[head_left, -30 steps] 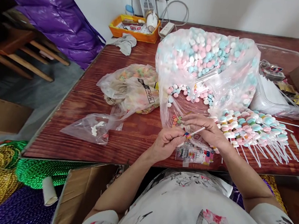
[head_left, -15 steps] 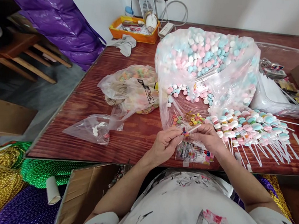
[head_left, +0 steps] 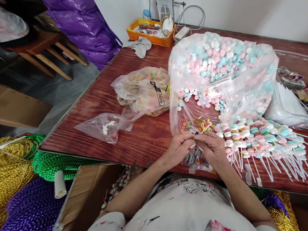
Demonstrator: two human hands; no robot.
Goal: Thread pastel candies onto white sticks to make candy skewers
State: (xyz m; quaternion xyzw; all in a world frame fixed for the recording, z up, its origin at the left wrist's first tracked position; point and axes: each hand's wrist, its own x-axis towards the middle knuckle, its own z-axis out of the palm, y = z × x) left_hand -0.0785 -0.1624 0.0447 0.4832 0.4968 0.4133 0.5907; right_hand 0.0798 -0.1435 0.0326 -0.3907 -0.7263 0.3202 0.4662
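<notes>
Just beyond both hands lies a large clear plastic sack [head_left: 257, 73] bulging with pastel pink, blue and white round candies, its open mouth spilling a few onto the dark red wood-grain table [head_left: 140, 139]. At that mouth, close ahead of the fingertips, sits a scatter of small bright ring-shaped beads [head_left: 197, 125]. To the right of the right hand fans a pile of finished white sticks threaded with pastel candies [head_left: 261, 139], crowding the table edge. Left of the left hand lie a crumpled clear bag of mixed-colour candies [head_left: 145, 92] and a smaller, nearly flat clear bag [head_left: 103, 126]. Beneath the hands a glossy printed packet [head_left: 197, 160] rests on the table.

The left hand [head_left: 179, 147] and right hand [head_left: 213, 147] meet fingertip to fingertip, both closed in a pinch on a thin white stick [head_left: 203, 129] carrying tiny coloured beads at its near end. The stick pokes out from between the fingertips, slanting away toward the sack, mostly hidden by the fingers.
</notes>
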